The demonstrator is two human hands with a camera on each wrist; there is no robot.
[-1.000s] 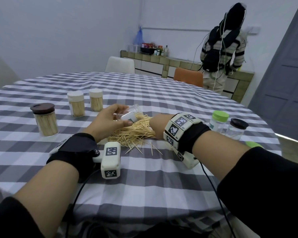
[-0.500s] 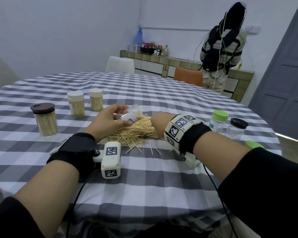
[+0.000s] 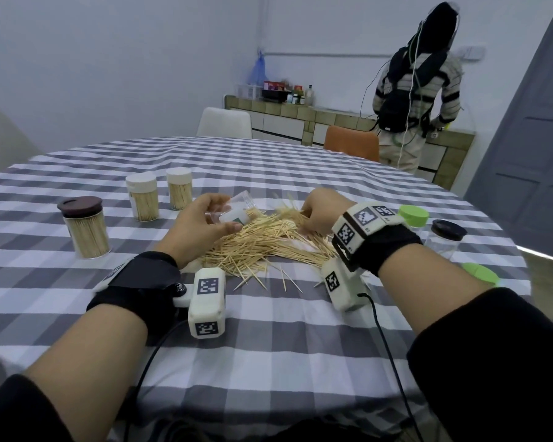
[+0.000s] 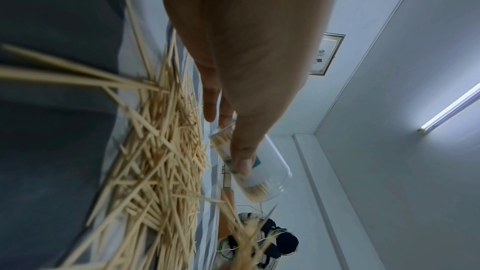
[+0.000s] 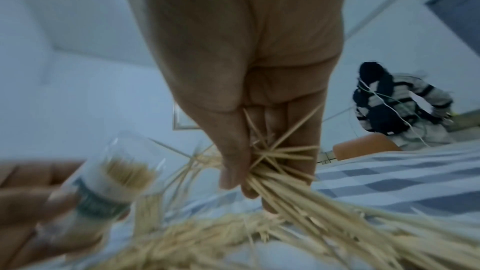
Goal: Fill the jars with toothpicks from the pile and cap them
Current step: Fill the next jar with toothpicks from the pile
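The left hand (image 3: pixel 201 223) is holding an uncapped clear jar (image 3: pixel 235 212) just above the near-left edge of the toothpick pile (image 3: pixel 262 242), fingers and thumb curled round its labelled body, and the jar is lying tilted on its side with its open mouth pointing up and to the right, toward the right hand (image 3: pixel 321 215). That is the relation the next move seems to depend on: the jar's long axis is running roughly from the left hand toward the right one, and the right hand, at the far right side of the pile, is pinching a splayed bundle of toothpicks (image 5: pixel 275 163) whose sticks are crossing at odd angles rather than lying parallel. To go in cleanly, the bundle would probably need lining up with the jar's axis first. The right wrist view is showing the jar (image 5: pixel 114 176) already partly filled, close beside the bundle but not touching it. Three capped, full jars are standing on the checked surface (image 3: pixel 268 339) to the left: a brown-lidded jar (image 3: pixel 85 226) and two white-lidded jars (image 3: pixel 142 196), while a green-lidded jar (image 3: pixel 412 218) and a dark-lidded jar (image 3: pixel 446 237), apparently empty, are partly hidden behind the right wrist. The held jar's own cap is not identifiable, and both wrist views are blurred.
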